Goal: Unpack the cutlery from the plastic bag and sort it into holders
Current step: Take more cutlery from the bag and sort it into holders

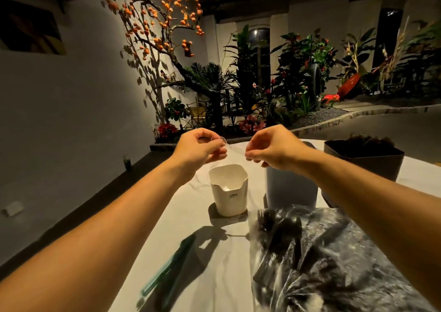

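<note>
Head view, early stage: left hand [199,148] and right hand [272,148] pinch one clear plastic utensil [232,148] between them above the white holder [230,190]; beneath the right forearm, plastic bag [334,264] holds black cutlery [281,230]; gray holder's [291,190] contents hidden.

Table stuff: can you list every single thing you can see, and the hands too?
white holder: one, white, middle of the table, under the hands
grey holder: one, grey, right of the white holder
plastic bag: one, clear, on the table at the right, black cutlery inside
green sticks: a few, green, lying on the table at the left; blurred
dark planter: one, dark, far right of the table
table: one, white top
clear piece: one, see-through, held between both hands; what it is, cannot tell
left hand: one, pinches the clear piece
right hand: one, pinches the clear piece
</note>
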Tool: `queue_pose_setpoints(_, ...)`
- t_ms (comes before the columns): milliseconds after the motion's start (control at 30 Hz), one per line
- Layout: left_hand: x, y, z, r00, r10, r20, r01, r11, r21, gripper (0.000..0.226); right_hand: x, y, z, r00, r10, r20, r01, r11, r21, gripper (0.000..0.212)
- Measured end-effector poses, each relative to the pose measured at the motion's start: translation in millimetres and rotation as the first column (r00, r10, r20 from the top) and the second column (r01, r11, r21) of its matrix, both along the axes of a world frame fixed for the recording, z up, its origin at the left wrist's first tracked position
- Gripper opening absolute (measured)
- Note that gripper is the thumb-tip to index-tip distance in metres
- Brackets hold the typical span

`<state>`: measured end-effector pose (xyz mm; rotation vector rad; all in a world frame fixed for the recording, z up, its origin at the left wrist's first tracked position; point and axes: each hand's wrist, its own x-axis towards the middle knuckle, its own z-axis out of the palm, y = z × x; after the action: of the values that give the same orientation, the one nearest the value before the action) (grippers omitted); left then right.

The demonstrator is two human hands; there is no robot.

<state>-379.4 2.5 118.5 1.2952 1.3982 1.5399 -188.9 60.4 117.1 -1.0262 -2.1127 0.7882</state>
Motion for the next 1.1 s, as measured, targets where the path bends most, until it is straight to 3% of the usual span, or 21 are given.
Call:
queue_pose_setpoints(133, -9.1, -2.5, -8.6, 0.973, 0.082, -0.215, -0.077, 0.997, 0.030, 0.008, -21.0, -4.1, -7.9, 0.983, 0.073, 0.169, -0.082, 0.996, 0.047, 0.012)
queue_pose_setpoints(233, -10.1, 3.1, -14.0, 0.924, 0.113, -0.366, -0.083, 0.992, 0.096, 0.009, -33.1, -1.3, -3.9, 0.996, 0.068, 0.063, -0.077, 0.986, 0.149, 0.027)
queue_pose_setpoints(333, -11.1, 11.5, -18.8, 0.885, 0.174, -0.432, -0.122, 0.982, 0.145, 0.019, -42.8, 4.5, -2.5, 0.997, 0.050, 0.067, -0.064, 0.971, 0.229, 0.016)
queue_pose_setpoints(500, -17.9, 27.1, -32.7, 0.769, 0.239, -0.593, -0.183, 0.971, 0.154, 0.013, -51.7, 21.0, -15.2, 0.987, -0.040, 0.156, -0.021, 0.929, 0.369, 0.009)
queue_pose_setpoints(867, -36.9, 41.5, -63.6, 0.635, 0.124, -0.763, -0.256, 0.965, -0.056, 0.011, -80.7, 38.0, -49.8, 0.908, -0.099, 0.406, -0.041, 0.946, 0.322, 0.008)
queue_pose_setpoints(1100, -43.5, 47.9, -67.7, 0.594, 0.091, -0.800, -0.266, 0.960, -0.089, 0.010, -88.0, 40.9, -57.2, 0.890, -0.091, 0.446, -0.051, 0.953, 0.297, 0.011)
